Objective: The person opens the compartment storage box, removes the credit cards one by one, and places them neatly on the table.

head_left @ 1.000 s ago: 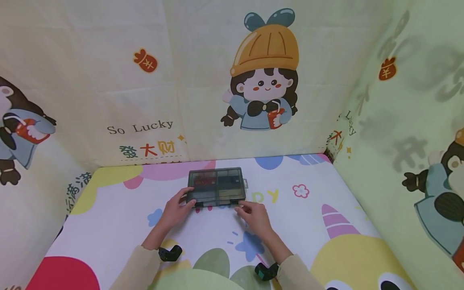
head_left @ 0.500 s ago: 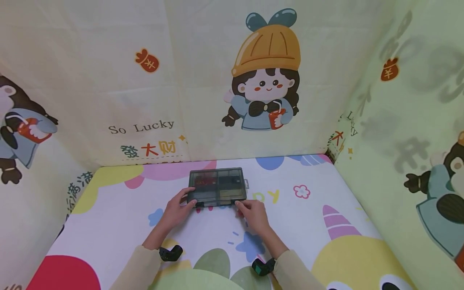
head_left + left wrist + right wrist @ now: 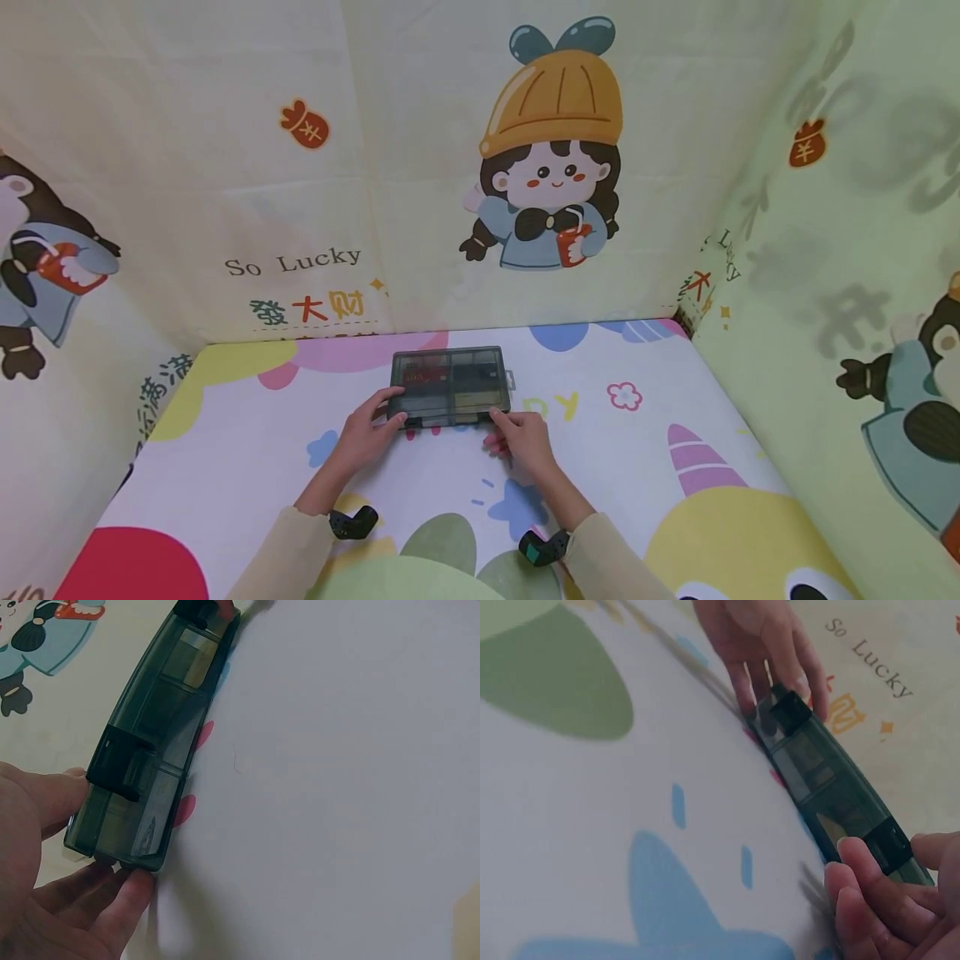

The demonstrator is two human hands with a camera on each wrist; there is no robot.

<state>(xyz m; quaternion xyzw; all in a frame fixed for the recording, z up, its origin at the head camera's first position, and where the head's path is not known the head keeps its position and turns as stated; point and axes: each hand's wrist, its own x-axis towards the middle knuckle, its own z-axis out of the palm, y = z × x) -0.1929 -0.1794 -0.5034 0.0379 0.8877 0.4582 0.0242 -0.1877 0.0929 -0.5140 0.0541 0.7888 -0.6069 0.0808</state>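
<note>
Largest first: printed counter (image 3: 247, 467). Near its far edge, dark translucent compartment case (image 3: 450, 385), lid down. Left hand (image 3: 367, 437) grips left end; right hand (image 3: 528, 437) pinches front right corner, other fingers (image 3: 889, 904) curled. Step in hand, we judge: working right latch (image 3: 891, 846); opening or fastening, we cannot tell. Next move calls for firm left hold, thumb force. Right wrist view shows latch plainly; only head view shows side tab (image 3: 512, 380).

The box (image 3: 450, 387), smoky see-through with inner dividers and two dark latches, sits lid lowered near the middle of the desk's (image 3: 615, 467) far edge, latched side facing the near edge.
</note>
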